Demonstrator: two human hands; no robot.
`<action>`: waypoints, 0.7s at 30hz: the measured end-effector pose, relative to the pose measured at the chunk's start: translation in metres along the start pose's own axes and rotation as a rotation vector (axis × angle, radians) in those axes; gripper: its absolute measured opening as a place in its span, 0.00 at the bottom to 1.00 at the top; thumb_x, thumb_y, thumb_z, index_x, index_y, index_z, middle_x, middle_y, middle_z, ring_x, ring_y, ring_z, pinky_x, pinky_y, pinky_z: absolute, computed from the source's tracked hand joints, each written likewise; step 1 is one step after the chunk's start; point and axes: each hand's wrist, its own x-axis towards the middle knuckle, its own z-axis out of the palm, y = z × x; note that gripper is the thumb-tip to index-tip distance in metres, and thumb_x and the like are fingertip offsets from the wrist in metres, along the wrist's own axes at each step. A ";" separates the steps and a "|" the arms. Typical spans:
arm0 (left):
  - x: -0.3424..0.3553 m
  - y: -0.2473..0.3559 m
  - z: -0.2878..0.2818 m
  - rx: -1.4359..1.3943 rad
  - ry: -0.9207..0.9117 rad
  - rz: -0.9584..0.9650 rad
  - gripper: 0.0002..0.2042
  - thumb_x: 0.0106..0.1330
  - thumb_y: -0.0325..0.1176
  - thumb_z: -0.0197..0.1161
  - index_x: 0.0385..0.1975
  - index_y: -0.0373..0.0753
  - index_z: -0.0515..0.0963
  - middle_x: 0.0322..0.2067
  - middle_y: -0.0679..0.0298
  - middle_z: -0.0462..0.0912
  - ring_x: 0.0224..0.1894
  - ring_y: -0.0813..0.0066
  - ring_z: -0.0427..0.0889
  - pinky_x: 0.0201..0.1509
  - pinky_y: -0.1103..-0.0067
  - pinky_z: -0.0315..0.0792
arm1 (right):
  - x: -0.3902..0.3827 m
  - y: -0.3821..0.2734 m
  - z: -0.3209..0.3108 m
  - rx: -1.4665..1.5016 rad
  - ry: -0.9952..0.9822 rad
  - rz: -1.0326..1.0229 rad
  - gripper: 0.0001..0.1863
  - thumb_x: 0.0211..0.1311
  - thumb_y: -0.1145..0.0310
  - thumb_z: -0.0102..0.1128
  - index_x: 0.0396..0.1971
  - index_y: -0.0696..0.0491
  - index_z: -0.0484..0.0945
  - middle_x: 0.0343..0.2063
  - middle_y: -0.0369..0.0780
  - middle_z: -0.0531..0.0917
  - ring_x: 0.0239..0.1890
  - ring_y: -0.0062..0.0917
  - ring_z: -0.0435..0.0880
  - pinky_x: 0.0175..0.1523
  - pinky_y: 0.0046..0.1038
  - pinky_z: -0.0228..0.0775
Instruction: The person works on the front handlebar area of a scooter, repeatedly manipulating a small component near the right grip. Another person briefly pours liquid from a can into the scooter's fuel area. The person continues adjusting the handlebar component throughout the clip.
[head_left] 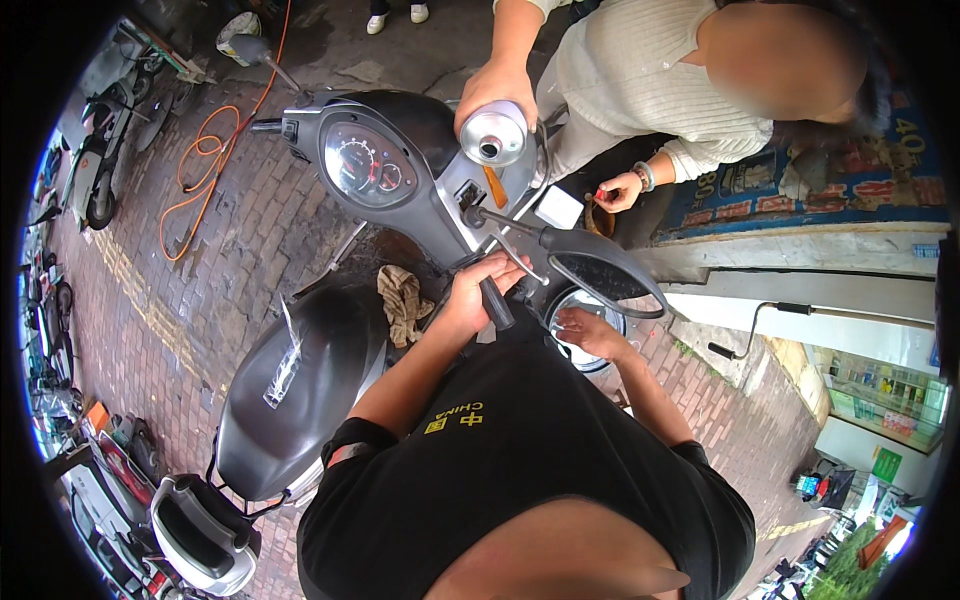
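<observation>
A grey-black scooter (425, 205) stands in front of me, its dash and handlebar turned my way. My left hand (482, 292) is at the black handlebar grip (497, 303), fingers stretched toward the metal brake lever (522, 258). Lower and to the right, my right hand (590, 333) hangs with its fingers apart over a shiny round basin-like thing (592, 362); its contents are unclear. Across the scooter, another person's hand (497, 82) holds a silver metal can (494, 135) by the front panel. That person's other hand (622, 190) pinches a small red piece.
A rear-view mirror (605, 272) juts out over my right hand. A crumpled brown cloth (402, 305) lies beside the black seat (300, 390). An orange hose (207, 165) coils on the brick paving. Shop steps and a counter (885, 385) stand at right; parked scooters line the left.
</observation>
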 end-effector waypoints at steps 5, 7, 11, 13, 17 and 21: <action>0.003 -0.002 -0.004 0.022 -0.003 0.019 0.14 0.65 0.30 0.60 0.46 0.27 0.76 0.45 0.48 0.82 0.53 0.55 0.81 0.65 0.65 0.70 | -0.003 -0.002 0.001 0.014 -0.004 -0.005 0.33 0.65 0.59 0.67 0.64 0.58 0.68 0.57 0.47 0.80 0.60 0.35 0.79 0.65 0.33 0.70; 0.004 -0.005 -0.012 0.067 0.068 0.021 0.14 0.64 0.33 0.63 0.44 0.30 0.78 0.42 0.49 0.84 0.47 0.57 0.83 0.58 0.68 0.74 | -0.003 -0.002 0.002 0.006 -0.001 -0.001 0.32 0.65 0.59 0.67 0.64 0.58 0.68 0.57 0.47 0.80 0.60 0.35 0.79 0.65 0.33 0.70; -0.002 -0.005 -0.005 0.188 0.352 0.011 0.10 0.60 0.35 0.69 0.35 0.36 0.81 0.30 0.58 0.83 0.33 0.64 0.83 0.40 0.73 0.75 | -0.003 -0.006 0.004 -0.025 0.024 0.023 0.27 0.66 0.70 0.67 0.61 0.59 0.69 0.54 0.46 0.81 0.58 0.32 0.79 0.63 0.33 0.72; -0.002 -0.004 -0.005 0.188 0.375 -0.010 0.10 0.60 0.33 0.68 0.36 0.35 0.80 0.31 0.58 0.83 0.35 0.63 0.83 0.42 0.71 0.76 | -0.002 -0.007 0.003 -0.020 0.015 0.014 0.26 0.66 0.70 0.67 0.61 0.59 0.69 0.54 0.46 0.81 0.58 0.31 0.79 0.64 0.33 0.72; 0.003 -0.007 -0.015 0.146 0.161 0.036 0.13 0.64 0.31 0.62 0.44 0.30 0.78 0.39 0.54 0.84 0.45 0.61 0.83 0.55 0.69 0.76 | 0.000 -0.004 0.003 0.047 0.011 -0.015 0.25 0.66 0.70 0.67 0.60 0.58 0.71 0.53 0.45 0.81 0.58 0.30 0.79 0.63 0.32 0.72; 0.005 -0.004 -0.011 0.069 0.019 0.031 0.18 0.68 0.31 0.57 0.53 0.26 0.74 0.51 0.48 0.81 0.58 0.59 0.79 0.68 0.69 0.68 | 0.001 -0.010 0.002 0.003 0.006 0.012 0.32 0.64 0.60 0.68 0.64 0.59 0.69 0.56 0.47 0.81 0.59 0.34 0.80 0.64 0.33 0.71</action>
